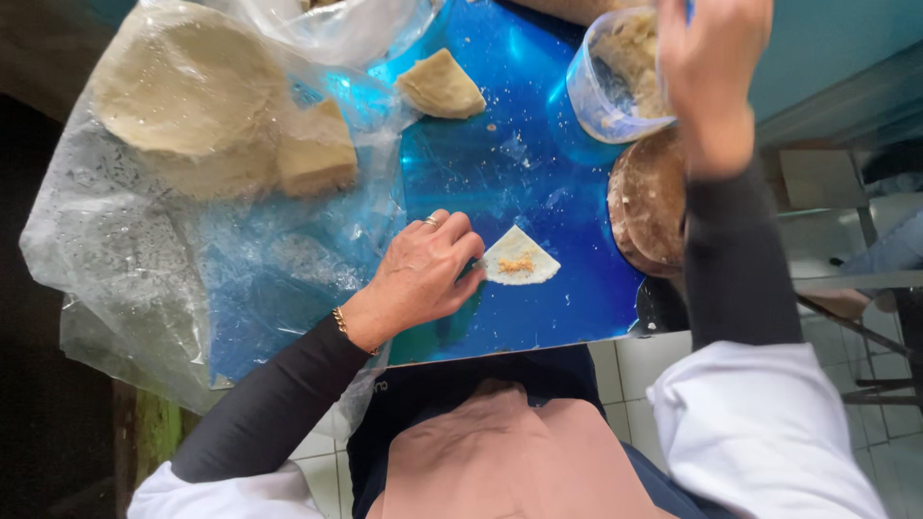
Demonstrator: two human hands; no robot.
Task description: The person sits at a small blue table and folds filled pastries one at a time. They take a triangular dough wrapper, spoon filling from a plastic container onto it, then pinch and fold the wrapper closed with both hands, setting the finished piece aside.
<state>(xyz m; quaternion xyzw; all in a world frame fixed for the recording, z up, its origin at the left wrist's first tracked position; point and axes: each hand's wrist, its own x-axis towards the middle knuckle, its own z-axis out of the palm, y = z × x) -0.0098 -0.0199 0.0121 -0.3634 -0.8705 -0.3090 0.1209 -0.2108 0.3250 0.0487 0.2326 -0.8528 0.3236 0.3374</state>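
The left hand (423,274) is resting palm-down on the blue tabletop (538,183), curled fingers pinning the wedge of dough (519,258), while the right hand (713,67) is reaching, fingers unseen, into the plastic tub (601,91)

Blue table (538,183): left hand (423,274) fingertips pinning a small dough wedge (519,258) dotted with filling. Right hand (707,72) reaching into a clear plastic tub (601,96). Stacked dough rounds (192,91) on a plastic bag (144,269); brown bowl (654,202) beside.
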